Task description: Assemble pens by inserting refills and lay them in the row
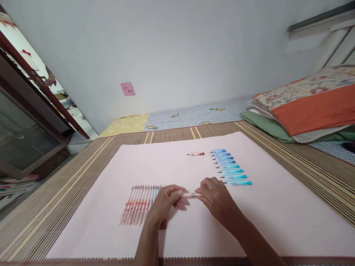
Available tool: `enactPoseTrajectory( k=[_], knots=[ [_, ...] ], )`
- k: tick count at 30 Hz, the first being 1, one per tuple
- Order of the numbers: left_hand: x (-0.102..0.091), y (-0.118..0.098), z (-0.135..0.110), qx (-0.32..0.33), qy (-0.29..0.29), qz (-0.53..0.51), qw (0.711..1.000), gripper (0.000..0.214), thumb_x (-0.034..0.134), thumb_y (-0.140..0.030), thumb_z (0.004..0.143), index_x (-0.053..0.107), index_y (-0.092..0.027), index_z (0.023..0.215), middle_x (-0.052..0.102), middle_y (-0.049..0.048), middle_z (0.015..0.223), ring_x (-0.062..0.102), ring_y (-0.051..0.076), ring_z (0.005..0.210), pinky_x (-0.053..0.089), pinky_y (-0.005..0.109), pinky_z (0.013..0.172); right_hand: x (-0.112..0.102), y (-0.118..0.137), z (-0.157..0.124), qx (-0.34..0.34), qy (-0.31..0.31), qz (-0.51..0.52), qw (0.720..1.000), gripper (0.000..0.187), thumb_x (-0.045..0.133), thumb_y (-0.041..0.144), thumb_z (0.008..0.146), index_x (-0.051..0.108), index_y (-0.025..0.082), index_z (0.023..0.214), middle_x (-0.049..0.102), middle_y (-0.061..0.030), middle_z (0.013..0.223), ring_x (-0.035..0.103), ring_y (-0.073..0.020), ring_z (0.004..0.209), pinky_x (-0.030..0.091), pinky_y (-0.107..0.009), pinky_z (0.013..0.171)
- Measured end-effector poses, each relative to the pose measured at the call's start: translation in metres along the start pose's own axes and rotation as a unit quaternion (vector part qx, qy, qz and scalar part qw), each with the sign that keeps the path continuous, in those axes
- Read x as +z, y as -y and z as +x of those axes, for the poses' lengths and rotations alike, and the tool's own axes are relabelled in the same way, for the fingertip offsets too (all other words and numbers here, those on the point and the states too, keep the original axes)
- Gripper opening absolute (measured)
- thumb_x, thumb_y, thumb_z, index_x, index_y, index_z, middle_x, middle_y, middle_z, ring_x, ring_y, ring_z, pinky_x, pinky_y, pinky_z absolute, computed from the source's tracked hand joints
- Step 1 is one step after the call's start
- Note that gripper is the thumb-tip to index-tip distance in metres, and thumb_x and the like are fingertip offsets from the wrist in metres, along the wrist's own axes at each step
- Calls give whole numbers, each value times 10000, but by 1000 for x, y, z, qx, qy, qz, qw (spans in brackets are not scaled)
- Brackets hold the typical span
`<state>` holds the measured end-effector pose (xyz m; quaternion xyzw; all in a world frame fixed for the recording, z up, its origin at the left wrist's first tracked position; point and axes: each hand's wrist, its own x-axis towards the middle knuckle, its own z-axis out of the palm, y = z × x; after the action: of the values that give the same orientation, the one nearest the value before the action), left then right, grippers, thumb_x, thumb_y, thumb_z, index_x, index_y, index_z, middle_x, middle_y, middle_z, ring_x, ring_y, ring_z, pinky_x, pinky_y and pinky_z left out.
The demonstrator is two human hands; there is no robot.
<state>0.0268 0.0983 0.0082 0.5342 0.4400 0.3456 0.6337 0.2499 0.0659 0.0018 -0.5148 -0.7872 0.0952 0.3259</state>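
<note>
My left hand [166, 201] and my right hand [215, 197] meet over a pale pink sheet [263, 221], each pinching one end of a thin pale pen [192, 194] held level between them. Under and left of my left hand lies a tight row of several pens [138, 205], orange-red ones with a few bluish ones at its right side. Up to the right, several blue pens [230, 168] lie in a slanted column. One orange pen [196, 154] lies alone just left of that column's top.
The pink sheet lies on a striped woven mat [55, 192]. Folded bedding and an orange pillow [310, 107] are stacked at the right. A wooden glass-front cabinet [24, 129] stands at the left. A pink note [127, 89] is stuck on the wall.
</note>
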Motion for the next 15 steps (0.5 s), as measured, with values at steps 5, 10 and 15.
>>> enactPoseTrajectory(
  k=[5, 10, 15],
  knots=[
    [-49, -9, -7, 76, -326, -12, 942, 474, 698, -580, 739, 684, -151, 940, 753, 85, 861, 674, 168, 694, 479, 267, 623, 19, 18, -1, 177, 56, 148, 971, 101, 547, 204, 875, 588, 216, 783, 605, -8, 838, 573, -167, 756, 420, -292, 700],
    [-53, -3, -12, 67, -219, 103, 968, 244, 689, -416, 751, 682, -172, 749, 689, 17, 710, 571, 127, 604, 407, 238, 572, 57, 25, 4, 245, 85, 136, 956, 79, 584, 176, 807, 553, 212, 744, 604, 11, 733, 575, -164, 706, 372, -270, 655],
    [-51, 15, -5, 43, -189, 171, 966, 191, 578, -320, 772, 706, -178, 788, 694, 18, 729, 577, 148, 628, 442, 268, 626, 73, 37, 5, 244, 94, 57, 964, 59, 562, 153, 819, 549, 211, 824, 616, 5, 736, 570, -161, 676, 321, -262, 621]
  ],
)
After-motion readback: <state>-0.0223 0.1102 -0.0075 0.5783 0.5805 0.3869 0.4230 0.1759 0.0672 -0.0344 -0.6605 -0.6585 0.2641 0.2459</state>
